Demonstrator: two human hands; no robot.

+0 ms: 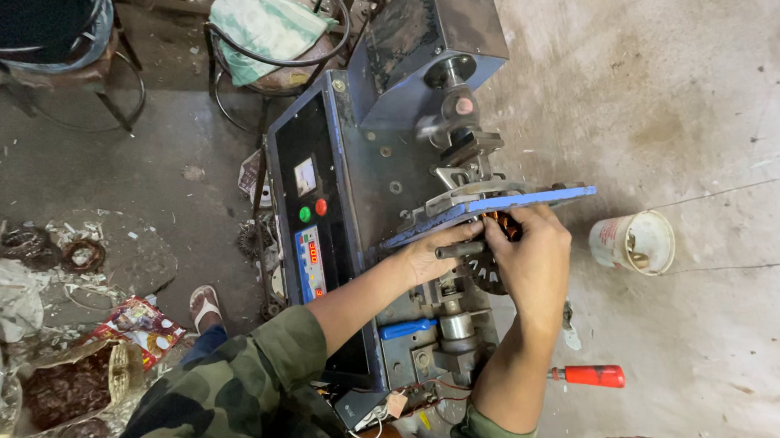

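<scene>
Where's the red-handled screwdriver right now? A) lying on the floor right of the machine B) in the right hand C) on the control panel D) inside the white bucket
A: the red-handled screwdriver lies on the concrete floor beside the right forearm, while both the right hand and the left hand are up at the copper-wound stator on the winding machine.

Camouflage shirt in olive, brown and dark green, sleeves pushed above both forearms; left sleeve (287,348) bunched at 7 o'clock, right sleeve (485,437) at 6 o'clock. Blue trouser leg (206,343) visible at 8 o'clock. 1 pale sandal (205,304) with dark strap just beyond it.
</scene>
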